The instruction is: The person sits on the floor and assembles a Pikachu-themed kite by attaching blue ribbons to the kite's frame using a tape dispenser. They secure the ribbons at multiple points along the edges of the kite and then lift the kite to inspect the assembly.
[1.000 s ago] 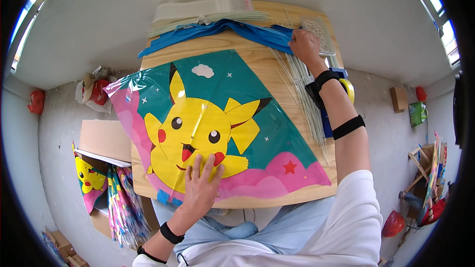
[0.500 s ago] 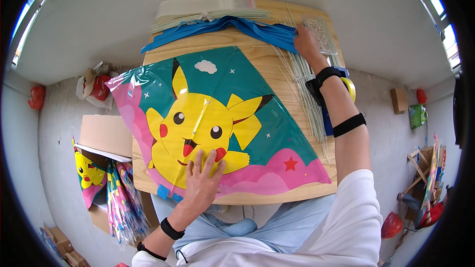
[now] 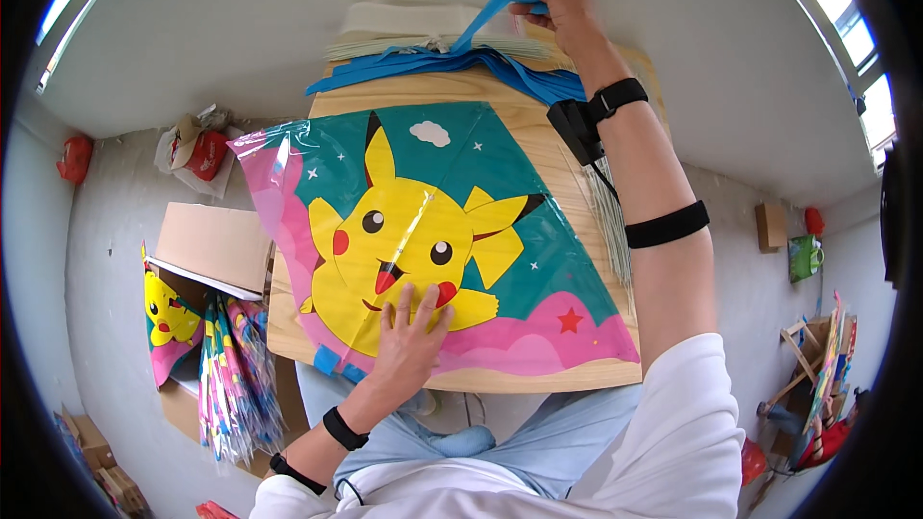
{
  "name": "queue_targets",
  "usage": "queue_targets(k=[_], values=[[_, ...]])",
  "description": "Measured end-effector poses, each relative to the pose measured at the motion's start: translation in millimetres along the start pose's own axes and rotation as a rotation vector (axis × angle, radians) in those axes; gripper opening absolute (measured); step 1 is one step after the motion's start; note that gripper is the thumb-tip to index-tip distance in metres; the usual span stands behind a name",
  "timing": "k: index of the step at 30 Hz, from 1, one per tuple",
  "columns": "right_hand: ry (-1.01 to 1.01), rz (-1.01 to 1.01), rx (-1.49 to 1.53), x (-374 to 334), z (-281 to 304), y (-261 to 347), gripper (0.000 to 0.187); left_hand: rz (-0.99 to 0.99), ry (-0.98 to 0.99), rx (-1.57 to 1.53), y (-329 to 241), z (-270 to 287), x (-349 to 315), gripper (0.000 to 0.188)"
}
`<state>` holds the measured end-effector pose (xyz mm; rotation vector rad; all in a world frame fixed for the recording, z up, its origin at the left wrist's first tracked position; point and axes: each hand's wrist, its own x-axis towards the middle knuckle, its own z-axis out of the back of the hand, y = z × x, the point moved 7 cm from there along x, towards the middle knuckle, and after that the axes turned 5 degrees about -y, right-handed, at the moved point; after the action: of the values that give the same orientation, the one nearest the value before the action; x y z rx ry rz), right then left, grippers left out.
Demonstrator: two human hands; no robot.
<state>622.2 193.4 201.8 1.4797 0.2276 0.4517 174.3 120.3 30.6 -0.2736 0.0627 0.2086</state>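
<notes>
A kite sheet (image 3: 428,221) with a yellow cartoon character on green and pink lies flat across the wooden table (image 3: 538,139). My left hand (image 3: 411,341) rests on its lower part, fingers spread. Beyond the far edge of the table top, my right hand (image 3: 569,17) is closed on a blue strip (image 3: 493,12) and holds it raised. That strip rises out of a pile of blue strips (image 3: 409,64) along the far side of the table. Small blue tabs (image 3: 327,359) show at the kite sheet's near left edge.
Thin pale sticks (image 3: 611,231) lie along the table's right side, partly behind my right arm. More sticks and clear plastic bags (image 3: 409,19) are at the far edge. An open cardboard box (image 3: 213,235) with folded kites (image 3: 236,375) stands on the floor at left.
My right hand has moved up and away from the pile, lifting one blue strip with it. The left hand stays on the kite sheet. The whole view has shifted slightly.
</notes>
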Motion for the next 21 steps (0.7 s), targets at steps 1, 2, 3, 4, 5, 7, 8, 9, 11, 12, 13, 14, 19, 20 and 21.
queue_targets(k=[1, 2, 3, 4, 5, 7, 8, 9, 11, 12, 13, 14, 19, 20, 21], values=[[0.05, -0.028, 0.038, 0.3, -14.3, 0.4, 0.02, -0.004, -0.006, -0.007, 0.2, 0.6, -0.2, 0.084], [0.1, -0.055, 0.076, 1.1, -25.1, 3.0, 0.02, -0.008, -0.013, -0.013, -0.3, 1.0, -0.3, 0.085], [0.129, 0.006, 0.249, 4.8, -29.2, 17.1, 0.02, -0.012, -0.019, -0.02, -0.4, 1.7, -0.6, 0.085], [0.164, 0.061, 0.42, 7.5, -33.5, 31.6, 0.021, -0.016, -0.029, -0.013, -0.8, 1.2, -1.2, 0.085], [0.197, 0.116, 0.59, 8.2, -37.2, 44.5, 0.021, -0.022, -0.039, -0.007, -0.8, 1.3, -0.8, 0.084], [0.263, 0.086, 0.612, 7.5, -55.7, 54.4, 0.02, -0.025, -0.049, -0.002, -0.7, 2.1, -1.8, 0.084], [0.295, 0.072, 0.624, 5.7, -62.4, 59.0, 0.021, -0.024, -0.05, -0.004, -0.7, 2.7, -2.9, 0.083], [0.349, 0.111, 0.718, 2.3, -59.9, 69.8, 0.024, -0.025, -0.05, -0.007, -1.0, 2.9, -3.6, 0.083], [0.475, 0.18, 0.911, -14.8, -53.3, 102.7, 0.029, -0.019, -0.072, 0.0, 0.0, 2.4, -4.1, 0.083], [0.465, 0.187, 0.942, -24.6, -43.9, 113.7, 0.029, -0.026, -0.079, 0.002, -0.8, 1.6, -4.4, 0.082], [0.456, 0.198, 0.972, -40.2, -33.8, 128.5, 0.028, -0.03, -0.086, 0.003, -1.3, 0.2, -4.0, 0.083], [0.453, 0.206, 1.006, -57.8, -26.1, 143.0, 0.028, -0.028, -0.093, 0.006, 0.0, -1.1, -4.3, 0.083], [0.556, 0.25, 1.003, -184.5, 16.8, 188.2, 0.022, -0.016, -0.119, -0.031, 6.3, -9.3, -7.8, 0.084], [0.533, 0.249, 0.974, -206.7, 28.7, 191.7, 0.023, -0.026, -0.121, -0.048, 5.8, -8.9, -6.2, 0.084], [0.503, 0.23, 0.831, -221.6, 39.0, 183.8, 0.022, -0.035, -0.123, -0.065, 6.1, -9.8, -3.7, 0.083]])
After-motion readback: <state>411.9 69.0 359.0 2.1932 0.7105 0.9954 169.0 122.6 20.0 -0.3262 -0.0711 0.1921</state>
